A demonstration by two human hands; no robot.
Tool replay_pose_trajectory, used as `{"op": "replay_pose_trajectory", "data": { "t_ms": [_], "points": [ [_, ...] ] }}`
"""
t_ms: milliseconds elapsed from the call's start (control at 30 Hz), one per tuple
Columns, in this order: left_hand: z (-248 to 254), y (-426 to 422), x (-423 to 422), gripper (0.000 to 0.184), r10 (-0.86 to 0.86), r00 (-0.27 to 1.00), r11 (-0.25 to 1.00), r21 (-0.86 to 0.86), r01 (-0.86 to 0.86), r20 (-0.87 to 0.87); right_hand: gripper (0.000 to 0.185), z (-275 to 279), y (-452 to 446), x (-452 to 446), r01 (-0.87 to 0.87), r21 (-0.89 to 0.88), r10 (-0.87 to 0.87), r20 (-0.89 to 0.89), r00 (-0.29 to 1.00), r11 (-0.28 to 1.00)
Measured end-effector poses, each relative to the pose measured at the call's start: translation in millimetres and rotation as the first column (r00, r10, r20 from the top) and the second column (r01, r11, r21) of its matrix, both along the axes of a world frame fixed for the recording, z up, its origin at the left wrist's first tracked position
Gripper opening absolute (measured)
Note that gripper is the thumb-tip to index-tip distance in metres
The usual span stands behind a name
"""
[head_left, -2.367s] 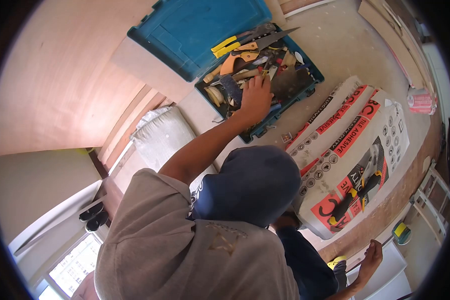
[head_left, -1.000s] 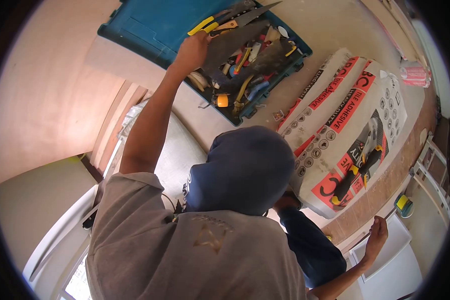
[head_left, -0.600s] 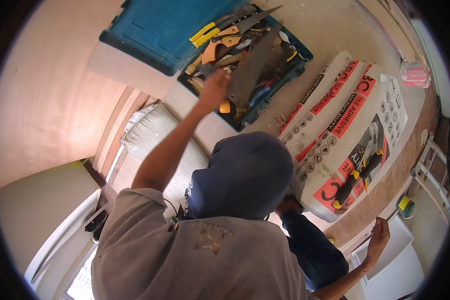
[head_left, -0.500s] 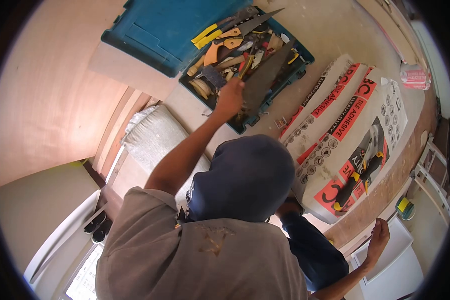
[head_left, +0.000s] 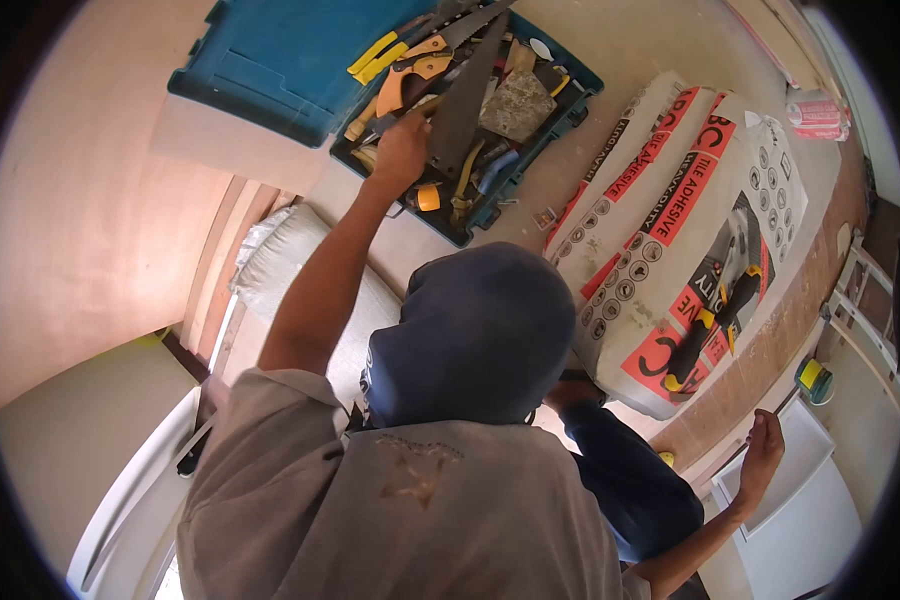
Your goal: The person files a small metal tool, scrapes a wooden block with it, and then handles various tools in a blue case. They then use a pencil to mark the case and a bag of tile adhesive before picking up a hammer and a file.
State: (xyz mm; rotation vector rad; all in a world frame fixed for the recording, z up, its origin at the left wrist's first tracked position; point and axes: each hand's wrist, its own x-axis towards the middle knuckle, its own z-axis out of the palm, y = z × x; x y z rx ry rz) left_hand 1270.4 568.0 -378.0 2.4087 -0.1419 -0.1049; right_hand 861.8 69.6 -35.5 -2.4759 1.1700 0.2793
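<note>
Neither of my own hands is in view. A co-worker in a dark hood (head_left: pixel 475 335) and grey-brown shirt (head_left: pixel 420 515) crouches just ahead, back towards me. Their left hand (head_left: pixel 402 150) reaches into an open teal toolbox (head_left: pixel 582 103) and is closed at the wide end of a handsaw blade (head_left: pixel 462 115); the grip is hidden. Beside it lie an orange-handled saw (head_left: pixel 410 80) and yellow-handled tools (head_left: pixel 375 60). A rough grey block (head_left: pixel 518 105) sits among the tools. At the far right, the co-worker's right hand (head_left: pixel 765 445) hangs in the air with fingers curled, apparently holding nothing.
Tile adhesive bags (head_left: pixel 670 230) lie to the right, with a black-and-yellow hand tool (head_left: pixel 715 320) on top. A white woven sack (head_left: pixel 305 265) lies left of the co-worker. A wooden panel (head_left: pixel 90 180) borders the left; a white container (head_left: pixel 800 490) stands lower right.
The co-worker's left hand has moved left and away with the handsaw, uncovering the grey block and other tools. The whole view has shifted slightly.
</note>
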Motion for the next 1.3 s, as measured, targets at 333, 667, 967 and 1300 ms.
{"op": "replay_pose_trajectory", "data": {
  "t_ms": [333,667,967,1300],
  "points": [
    [2,-4,17,0.019,-0.094,0.991,0.994,0.045,0.099,-0.097,0.022,-4,-2,4,-0.010,-0.013,0.011,0.061,0.998,1.000],
    [13,-18,14,0.023,-0.093,0.978,0.956,0.258,0.140,-0.186,0.022,-1,2,8,-0.037,-0.021,0.038,0.062,0.997,0.999],
    [25,24,52,0.015,-0.415,0.878,0.910,-0.089,0.405,-0.238,0.020,7,10,10,-0.009,-0.011,0.009,0.044,0.999,1.000],
    [64,-8,30,0.019,-0.208,0.945,0.849,0.433,0.303,-0.253,0.017,6,12,11,-0.028,-0.036,0.031,0.064,0.998,0.999]
  ]
}}
